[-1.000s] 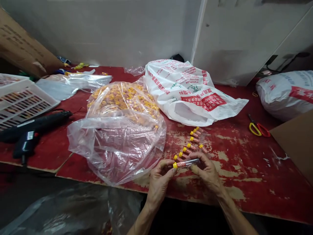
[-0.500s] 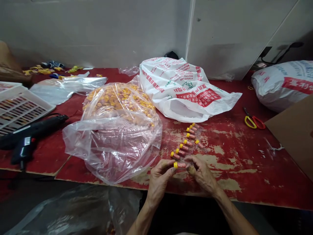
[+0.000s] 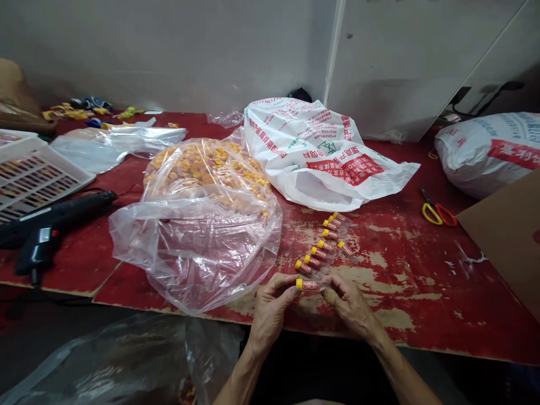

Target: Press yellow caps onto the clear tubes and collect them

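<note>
Between my two hands is a small clear tube with a yellow cap and a red-and-white printed label, lying nearly level above the table's front edge. My left hand pinches it by the capped end with thumb and fingers. At the clear end, the thumb and fingers of my right hand are closed on it; the fingertips partly hide that tip. Just beyond my fingers, several similar yellow-capped tubes lie in a slanting row on the table, and one more tube rests to their right.
A clear bag of yellow pieces sits left of centre, beside a white printed sack. Scissors and a cardboard box are on the right. On the left are a black heat-gun-like tool and a white basket.
The held tube has moved slightly left, with my left hand shifting the same way. My right hand stays closed at its clear end. The tubes on the table keep their arrangement.
</note>
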The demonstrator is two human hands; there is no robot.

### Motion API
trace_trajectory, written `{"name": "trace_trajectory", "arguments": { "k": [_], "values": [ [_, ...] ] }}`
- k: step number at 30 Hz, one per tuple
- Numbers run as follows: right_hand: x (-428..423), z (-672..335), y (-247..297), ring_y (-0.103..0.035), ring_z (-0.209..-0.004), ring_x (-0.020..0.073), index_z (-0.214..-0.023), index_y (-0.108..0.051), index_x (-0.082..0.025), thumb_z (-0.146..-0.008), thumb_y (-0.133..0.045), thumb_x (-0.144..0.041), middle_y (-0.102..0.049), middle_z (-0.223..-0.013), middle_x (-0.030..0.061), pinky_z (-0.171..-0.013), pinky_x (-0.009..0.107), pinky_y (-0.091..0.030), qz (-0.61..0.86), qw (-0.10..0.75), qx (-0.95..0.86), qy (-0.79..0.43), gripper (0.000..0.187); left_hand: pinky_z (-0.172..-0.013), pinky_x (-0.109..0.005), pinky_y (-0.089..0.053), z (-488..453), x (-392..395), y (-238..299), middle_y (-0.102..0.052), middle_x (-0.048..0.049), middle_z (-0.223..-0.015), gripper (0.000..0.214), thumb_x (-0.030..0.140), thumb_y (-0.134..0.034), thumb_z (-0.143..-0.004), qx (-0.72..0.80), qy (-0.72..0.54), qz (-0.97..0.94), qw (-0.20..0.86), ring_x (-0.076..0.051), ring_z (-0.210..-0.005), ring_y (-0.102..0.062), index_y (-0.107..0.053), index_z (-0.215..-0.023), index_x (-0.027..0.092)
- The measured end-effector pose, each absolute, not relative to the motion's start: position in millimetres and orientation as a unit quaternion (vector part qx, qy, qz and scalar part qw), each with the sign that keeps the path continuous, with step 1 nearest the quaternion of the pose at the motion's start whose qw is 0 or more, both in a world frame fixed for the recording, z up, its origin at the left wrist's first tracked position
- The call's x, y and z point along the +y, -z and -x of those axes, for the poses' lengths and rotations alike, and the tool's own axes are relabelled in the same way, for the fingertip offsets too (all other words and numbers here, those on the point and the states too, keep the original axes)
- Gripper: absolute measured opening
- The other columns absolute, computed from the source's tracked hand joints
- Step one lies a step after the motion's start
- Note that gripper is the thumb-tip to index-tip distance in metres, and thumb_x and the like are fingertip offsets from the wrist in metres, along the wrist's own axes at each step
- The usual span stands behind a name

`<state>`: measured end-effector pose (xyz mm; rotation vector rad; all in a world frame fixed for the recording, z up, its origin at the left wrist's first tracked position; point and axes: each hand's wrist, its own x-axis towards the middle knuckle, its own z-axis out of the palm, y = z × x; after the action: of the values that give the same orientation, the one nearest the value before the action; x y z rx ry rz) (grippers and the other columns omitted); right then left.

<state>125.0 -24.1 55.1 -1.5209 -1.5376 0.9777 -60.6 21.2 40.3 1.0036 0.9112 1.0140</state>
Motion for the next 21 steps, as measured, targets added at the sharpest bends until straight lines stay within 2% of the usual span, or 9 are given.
{"name": "trace_trajectory", "arguments": {
  "k": [2,3,7,9,11,12,16,17,21],
  "values": [
    [-24,-124,-54,-0.042,-0.056,0.0121,-0.078,-0.058,-0.018,-0.091,-0.04,-0.048,-0.047,-0.061,-0.0025,-0.052,0.022,-0.032,0.6,0.37,-0.601,-0.377,0.037,-0.076,-0.025,-0.046,61,21,-40,-0.06,-0.0008,-0.081,0.017,0.025,-0.073,-0.071,0.396,-0.449,-0.442,0.668,-0.014,-0.08,-0.057,-0.074,-0.088,0.02],
    [-24,-123,-54,-0.043,-0.057,0.0124,-0.078,-0.058,-0.018,-0.092,-0.038,-0.049,-0.048,-0.062,-0.002,-0.053,0.023,-0.032,0.6,0.374,-0.598,-0.377,0.039,-0.076,-0.025,-0.046,61,21,-40,-0.06,-0.0006,-0.081,0.017,0.024,-0.073,-0.071,0.392,-0.45,-0.44,0.671,-0.014,-0.08,-0.057,-0.074,-0.088,0.02],
    [-24,-122,-51,-0.047,-0.064,0.0134,-0.1,-0.057,-0.019,-0.086,-0.049,-0.049,-0.053,-0.077,0.0,-0.055,0.022,-0.035,0.587,0.41,-0.576,-0.395,0.034,-0.076,-0.025,-0.046,61,20,-40,-0.06,-0.001,-0.081,0.018,0.024,-0.072,-0.072,0.389,-0.452,-0.436,0.674,-0.014,-0.08,-0.058,-0.073,-0.089,0.019],
    [-23,-122,-48,-0.042,-0.058,0.0122,-0.088,-0.058,-0.017,-0.086,-0.047,-0.05,-0.048,-0.069,-0.0016,-0.051,0.022,-0.032,0.592,0.408,-0.573,-0.393,0.034,-0.073,-0.025,-0.046,61,19,-39,-0.06,-0.0005,-0.08,0.018,0.025,-0.073,-0.071,0.388,-0.451,-0.429,0.679,-0.014,-0.077,-0.058,-0.073,-0.089,0.019],
    [-24,-122,-45,-0.036,-0.053,0.0113,-0.07,-0.053,-0.017,-0.09,-0.038,-0.053,-0.04,-0.059,-0.003,-0.049,0.023,-0.028,0.604,0.402,-0.57,-0.384,0.044,-0.07,-0.024,-0.046,60,19,-38,-0.059,0.0004,-0.079,0.018,0.025,-0.073,-0.071,0.384,-0.451,-0.422,0.687,-0.013,-0.074,-0.057,-0.073,-0.088,0.02],
    [-24,-122,-44,-0.035,-0.052,0.0112,-0.069,-0.053,-0.017,-0.091,-0.034,-0.054,-0.038,-0.057,-0.0032,-0.049,0.023,-0.027,0.607,0.403,-0.565,-0.388,0.047,-0.07,-0.024,-0.045,60,19,-37,-0.059,0.0007,-0.079,0.017,0.024,-0.073,-0.071,0.383,-0.452,-0.421,0.688,-0.012,-0.074,-0.056,-0.073,-0.088,0.02],
    [-26,-121,-43,-0.041,-0.055,0.0114,-0.101,-0.055,-0.017,-0.087,-0.046,-0.053,-0.049,-0.07,-0.0017,-0.05,0.022,-0.032,0.596,0.423,-0.534,-0.424,0.039,-0.076,-0.024,-0.043,60,20,-34,-0.06,0.0002,-0.081,0.015,0.023,-0.072,-0.072,0.388,-0.454,-0.433,0.675,-0.013,-0.08,-0.056,-0.074,-0.088,0.021],
    [-27,-121,-43,-0.041,-0.056,0.0115,-0.102,-0.055,-0.017,-0.085,-0.05,-0.052,-0.049,-0.071,-0.0014,-0.05,0.021,-0.032,0.596,0.426,-0.532,-0.424,0.04,-0.077,-0.024,-0.043,60,20,-34,-0.06,0.0,-0.081,0.016,0.023,-0.072,-0.073,0.387,-0.454,-0.435,0.674,-0.013,-0.081,-0.056,-0.074,-0.088,0.021],
    [-27,-122,-40,-0.034,-0.05,0.0107,-0.071,-0.054,-0.017,-0.088,-0.041,-0.056,-0.037,-0.055,-0.004,-0.048,0.023,-0.027,0.616,0.414,-0.538,-0.4,0.045,-0.071,-0.022,-0.044,59,20,-34,-0.06,0.0007,-0.081,0.016,0.022,-0.073,-0.072,0.375,-0.453,-0.434,0.683,-0.011,-0.077,-0.056,-0.074,-0.087,0.024]
  ]
}}
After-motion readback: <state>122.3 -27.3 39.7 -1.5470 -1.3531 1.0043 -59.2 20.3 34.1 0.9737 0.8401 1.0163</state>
